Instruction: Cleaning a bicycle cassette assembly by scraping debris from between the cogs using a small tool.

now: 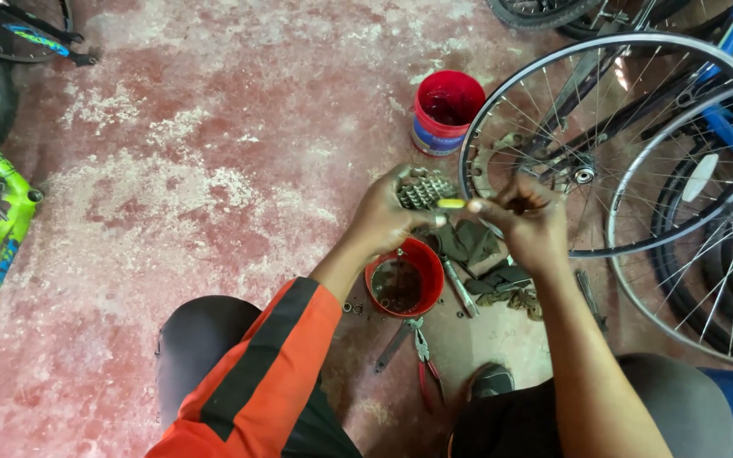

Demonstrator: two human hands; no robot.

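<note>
Left hand [383, 216] grips cogset [423, 190] above red tub [422, 254].

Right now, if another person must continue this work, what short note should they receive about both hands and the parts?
Left hand: closed around a metal sprocket cluster, held above the floor.
Right hand: pinching a small yellow-handled tool, its tip at the cluster.
Below the hands: a small red bowl with dark liquid, pliers with red handles, a dark rag, and small loose nuts on the red floor.
A red bucket stands further away; a bare spoked wheel is on the right.
Done: the cluster is off any wheel.
Left: it is not set down or refitted; whether it is clean cannot be told.
</note>
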